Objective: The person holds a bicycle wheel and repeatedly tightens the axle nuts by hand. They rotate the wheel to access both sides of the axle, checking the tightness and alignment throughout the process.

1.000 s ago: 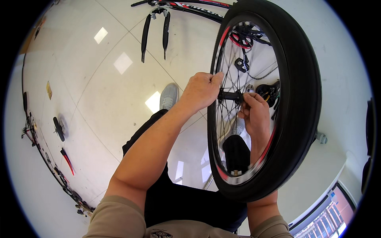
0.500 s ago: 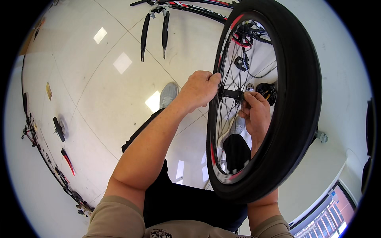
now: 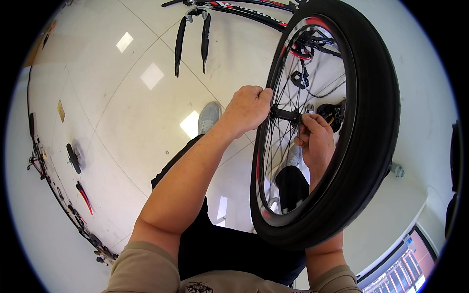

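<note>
A bicycle wheel with a thick black tyre (image 3: 372, 97) and a silver, red and black rim stands upright before me, off the floor. Its black hub (image 3: 285, 115) lies between my hands, with thin dark spokes fanning out. My left hand (image 3: 248, 111) is closed at the hub's left end, its thumb and finger pinched on the axle; the exact grip is partly hidden. Reaching in from the tyre's right side, my right hand (image 3: 317, 139) pinches the axle's other end with thumb and fingertips.
A black and red bicycle frame (image 3: 249, 14) lies beyond the wheel, its fork (image 3: 180, 46) pointing toward me. Crank and pedal (image 3: 299, 79) show through the spokes. At left on the floor are a small dark disc-like part (image 3: 73, 157) and a red-black strip (image 3: 84, 198).
The wheel has turned clockwise; the red rim marks have shifted, and its top leans slightly further right. Both hands keep their places at the hub.
</note>
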Tool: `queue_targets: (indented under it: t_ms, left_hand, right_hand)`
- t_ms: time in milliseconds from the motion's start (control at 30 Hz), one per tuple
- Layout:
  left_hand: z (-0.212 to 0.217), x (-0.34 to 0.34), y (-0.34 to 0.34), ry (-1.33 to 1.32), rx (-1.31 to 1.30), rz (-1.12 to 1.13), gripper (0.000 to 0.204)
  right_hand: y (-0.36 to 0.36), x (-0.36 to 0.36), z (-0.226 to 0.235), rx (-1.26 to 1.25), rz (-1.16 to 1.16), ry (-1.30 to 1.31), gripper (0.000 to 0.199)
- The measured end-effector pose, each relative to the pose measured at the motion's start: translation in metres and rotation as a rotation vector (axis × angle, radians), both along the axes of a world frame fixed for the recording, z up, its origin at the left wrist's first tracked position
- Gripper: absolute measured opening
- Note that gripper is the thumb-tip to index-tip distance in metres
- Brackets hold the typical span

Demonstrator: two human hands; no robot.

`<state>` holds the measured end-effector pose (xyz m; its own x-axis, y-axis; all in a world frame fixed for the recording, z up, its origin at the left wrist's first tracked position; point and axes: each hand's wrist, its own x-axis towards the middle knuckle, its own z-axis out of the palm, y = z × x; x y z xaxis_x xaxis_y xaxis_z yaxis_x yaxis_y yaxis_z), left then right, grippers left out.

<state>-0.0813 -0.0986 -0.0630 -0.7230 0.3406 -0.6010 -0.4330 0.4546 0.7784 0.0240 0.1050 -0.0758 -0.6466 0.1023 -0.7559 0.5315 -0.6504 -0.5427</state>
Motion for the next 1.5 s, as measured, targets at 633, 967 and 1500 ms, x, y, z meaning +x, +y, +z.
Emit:
queue_targets:
  t_ms: [633, 967, 1500]
  left_hand:
    - [0.013, -0.007, 0.007, -0.101, 0.007, 0.080, 0.040]
    - [0.017, 0.011, 0.010, -0.008, 0.137, 0.133, 0.021]
    - [0.008, 0.018, 0.020, 0.007, 0.031, 0.234, 0.010]
  right_hand:
    - [-0.028, -0.004, 0.006, 0.141, -0.215, -0.026, 0.014]
    - [-0.031, -0.013, 0.034, 0.227, -0.256, -0.132, 0.017]
    - [-0.032, 0.005, 0.028, 0.114, -0.280, -0.098, 0.023]
